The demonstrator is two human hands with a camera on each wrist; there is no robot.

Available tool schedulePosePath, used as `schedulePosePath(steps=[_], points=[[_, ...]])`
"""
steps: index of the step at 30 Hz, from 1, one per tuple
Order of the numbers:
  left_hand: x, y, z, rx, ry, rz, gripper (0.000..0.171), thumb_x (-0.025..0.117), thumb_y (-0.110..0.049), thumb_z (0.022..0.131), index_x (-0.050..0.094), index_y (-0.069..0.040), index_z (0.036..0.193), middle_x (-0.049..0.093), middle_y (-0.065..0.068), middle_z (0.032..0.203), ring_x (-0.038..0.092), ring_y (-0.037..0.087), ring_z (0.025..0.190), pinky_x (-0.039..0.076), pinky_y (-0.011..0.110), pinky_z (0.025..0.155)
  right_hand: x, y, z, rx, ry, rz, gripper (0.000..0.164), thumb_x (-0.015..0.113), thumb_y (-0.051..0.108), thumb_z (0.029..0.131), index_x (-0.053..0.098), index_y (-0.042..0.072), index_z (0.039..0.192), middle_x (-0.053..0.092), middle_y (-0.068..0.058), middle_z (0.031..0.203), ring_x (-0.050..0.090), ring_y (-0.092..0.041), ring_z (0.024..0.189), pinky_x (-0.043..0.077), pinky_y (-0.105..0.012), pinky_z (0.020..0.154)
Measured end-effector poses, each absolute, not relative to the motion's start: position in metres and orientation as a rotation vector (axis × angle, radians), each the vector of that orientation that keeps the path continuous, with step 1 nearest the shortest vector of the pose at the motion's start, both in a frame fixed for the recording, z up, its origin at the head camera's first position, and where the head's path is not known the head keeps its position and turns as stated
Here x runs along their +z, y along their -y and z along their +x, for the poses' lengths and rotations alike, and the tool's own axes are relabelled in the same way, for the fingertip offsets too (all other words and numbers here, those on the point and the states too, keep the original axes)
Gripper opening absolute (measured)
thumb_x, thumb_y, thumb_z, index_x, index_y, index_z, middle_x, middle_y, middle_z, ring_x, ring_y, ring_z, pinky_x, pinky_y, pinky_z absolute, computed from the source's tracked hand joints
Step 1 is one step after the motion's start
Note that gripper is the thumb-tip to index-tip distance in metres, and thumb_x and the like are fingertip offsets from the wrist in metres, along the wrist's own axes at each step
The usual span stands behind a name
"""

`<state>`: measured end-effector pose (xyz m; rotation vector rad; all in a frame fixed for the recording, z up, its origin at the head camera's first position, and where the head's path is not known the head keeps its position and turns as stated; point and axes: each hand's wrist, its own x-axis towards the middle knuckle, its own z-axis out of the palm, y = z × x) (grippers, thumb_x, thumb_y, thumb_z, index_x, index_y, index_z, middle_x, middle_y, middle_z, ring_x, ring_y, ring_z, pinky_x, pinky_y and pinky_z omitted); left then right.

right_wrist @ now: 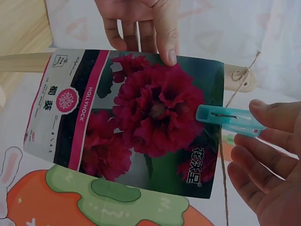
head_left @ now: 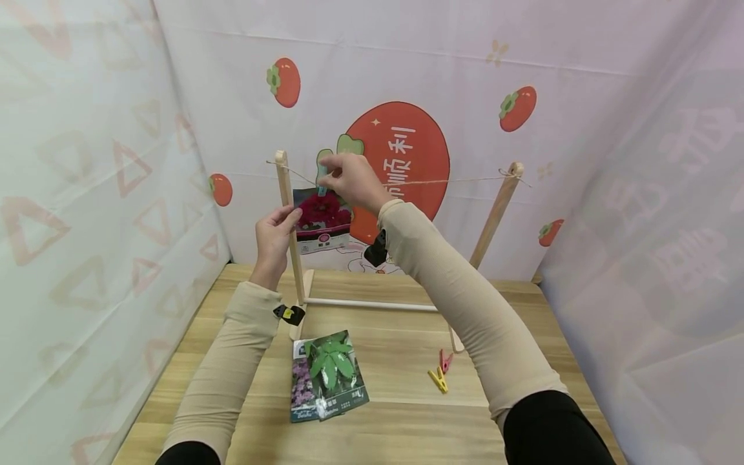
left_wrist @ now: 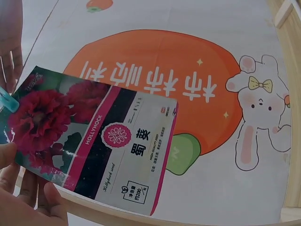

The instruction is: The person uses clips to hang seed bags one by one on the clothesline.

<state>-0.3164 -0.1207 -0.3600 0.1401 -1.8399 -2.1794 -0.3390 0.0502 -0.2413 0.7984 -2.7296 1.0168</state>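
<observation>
A hollyhock seed packet (head_left: 322, 223) with dark red flowers hangs upright at the twine (head_left: 430, 183), near the left post (head_left: 286, 187) of a wooden rack. My left hand (head_left: 273, 242) pinches the packet's side edge, thumb on the front and fingers behind. At the packet's top edge, my right hand (head_left: 351, 184) pinches the tail ends of a teal clothespin (right_wrist: 228, 118) between thumb and fingers. The clothespin's nose overlaps the packet's front, and the twine runs past behind the packet in the right wrist view.
Two more seed packets (head_left: 337, 374) lie overlapping on the wooden table (head_left: 401, 413), one with green leaves on top. Pink (head_left: 445, 360) and yellow clothespins (head_left: 438, 380) lie to their right. The rack's white bar (head_left: 372, 303) and right post (head_left: 494, 216) stand behind. Printed cloth surrounds the table.
</observation>
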Motion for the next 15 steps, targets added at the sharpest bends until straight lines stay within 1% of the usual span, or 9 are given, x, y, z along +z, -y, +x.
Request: schedulePosePath(steps=[3, 6, 10, 15], points=[[-0.360, 0.121, -0.315, -2.151, 1.866, 0.146, 0.030, 0.068, -0.019, 0.092, 0.067, 0.001, 0.115, 0.066, -0.012, 0.086, 0.058, 0.001, 0.082, 0.047, 0.018, 0.079, -0.242, -0.052, -0.338, 1.002, 2.730, 0.806, 0.042, 0.064, 0.019, 0.095, 0.058, 0.007, 0.134, 0.065, -0.010, 0.123, 0.061, -0.020, 0.107, 0.053, -0.029, 0.091], [-0.358, 0.121, -0.316, -2.149, 1.873, 0.139, 0.037, 0.067, -0.021, 0.093, 0.064, 0.003, 0.121, 0.067, -0.011, 0.089, 0.058, 0.001, 0.084, 0.047, 0.018, 0.079, -0.242, -0.055, -0.336, 1.003, 2.707, 0.798, 0.042, 0.065, 0.020, 0.094, 0.059, 0.007, 0.134, 0.066, -0.011, 0.122, 0.062, -0.021, 0.108, 0.054, -0.031, 0.091], [-0.358, 0.120, -0.316, -2.124, 1.883, 0.134, 0.037, 0.066, -0.021, 0.094, 0.064, 0.002, 0.123, 0.065, -0.014, 0.088, 0.059, 0.000, 0.086, 0.047, 0.018, 0.079, -0.241, -0.061, -0.333, 1.003, 2.664, 0.781, 0.042, 0.066, 0.022, 0.094, 0.060, 0.008, 0.132, 0.067, -0.012, 0.122, 0.062, -0.022, 0.110, 0.054, -0.032, 0.093], [-0.363, 0.124, -0.309, -2.020, 1.943, 0.174, 0.032, 0.064, -0.019, 0.095, 0.067, 0.001, 0.119, 0.064, -0.014, 0.089, 0.060, 0.001, 0.088, 0.049, 0.023, 0.086, -0.251, -0.066, -0.324, 0.955, 2.600, 0.801, 0.040, 0.066, 0.024, 0.094, 0.062, 0.007, 0.129, 0.067, -0.012, 0.121, 0.061, -0.023, 0.110, 0.052, -0.033, 0.095]])
